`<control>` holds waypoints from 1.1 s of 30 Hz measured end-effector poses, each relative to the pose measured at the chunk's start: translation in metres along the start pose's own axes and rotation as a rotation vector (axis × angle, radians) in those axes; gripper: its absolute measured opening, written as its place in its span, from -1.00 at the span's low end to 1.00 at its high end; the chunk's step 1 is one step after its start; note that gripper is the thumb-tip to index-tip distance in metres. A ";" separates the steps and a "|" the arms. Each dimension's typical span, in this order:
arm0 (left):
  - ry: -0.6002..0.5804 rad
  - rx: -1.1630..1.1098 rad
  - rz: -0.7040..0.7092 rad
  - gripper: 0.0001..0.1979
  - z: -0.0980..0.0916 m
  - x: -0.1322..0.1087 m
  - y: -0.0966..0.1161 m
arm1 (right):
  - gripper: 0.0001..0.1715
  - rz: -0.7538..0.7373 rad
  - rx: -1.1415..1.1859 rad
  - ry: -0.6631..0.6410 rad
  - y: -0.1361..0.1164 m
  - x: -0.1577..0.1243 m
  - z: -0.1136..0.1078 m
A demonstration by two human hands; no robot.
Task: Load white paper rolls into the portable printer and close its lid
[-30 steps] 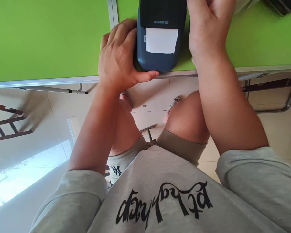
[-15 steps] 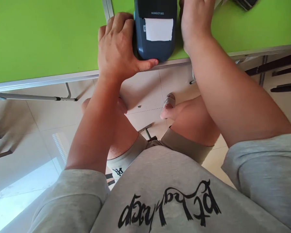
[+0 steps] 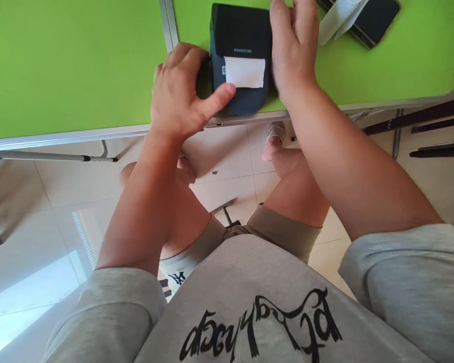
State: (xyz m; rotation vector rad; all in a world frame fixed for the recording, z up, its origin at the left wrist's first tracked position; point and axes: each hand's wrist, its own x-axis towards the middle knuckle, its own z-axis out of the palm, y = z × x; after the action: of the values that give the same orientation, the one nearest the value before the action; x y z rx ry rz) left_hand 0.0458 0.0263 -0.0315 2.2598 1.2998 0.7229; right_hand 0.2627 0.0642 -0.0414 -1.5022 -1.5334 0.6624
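A dark label printer (image 3: 242, 33) stands on the green table near its front edge, and a white label (image 3: 245, 72) sticks out of its slot. My left hand (image 3: 185, 91) lies against the printer's left side, its thumb reaching over the front beside the label's lower corner. Along the right side of the printer rests my right hand (image 3: 295, 50), with part of its fingers hidden at the top of the view. Between them my two hands hold the printer.
To the right on the green table (image 3: 408, 70) lie a black phone (image 3: 376, 22) and a piece of whitish translucent material (image 3: 340, 17). A metal strip (image 3: 168, 25) crosses the tabletop left of the printer. Dark chair parts (image 3: 419, 116) show beyond the table's right front edge.
The printer appears lower in view, showing more of its top. My left thumb has moved from its front edge up over the front face, near the label. More of the phone shows.
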 end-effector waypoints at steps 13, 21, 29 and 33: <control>0.328 -0.087 -0.138 -0.59 -0.043 0.051 0.016 | -0.42 -0.049 0.147 0.101 -0.059 0.000 -0.012; 0.297 -0.168 -0.171 -0.57 -0.043 0.045 0.032 | -0.44 -0.136 0.205 0.039 -0.064 -0.005 -0.022; 0.293 -0.190 -0.199 -0.58 -0.046 0.045 0.031 | -0.30 -0.041 0.179 -0.031 -0.071 -0.006 -0.030; 0.331 -0.185 -0.241 -0.59 -0.043 0.044 0.031 | -0.27 -0.047 0.422 -0.047 -0.068 -0.007 -0.035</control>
State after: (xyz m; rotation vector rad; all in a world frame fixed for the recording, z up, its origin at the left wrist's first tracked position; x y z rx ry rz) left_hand 0.0574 0.0554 0.0302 1.8512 1.5496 1.1089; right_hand 0.2566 0.0418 0.0319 -1.1357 -1.3539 0.9334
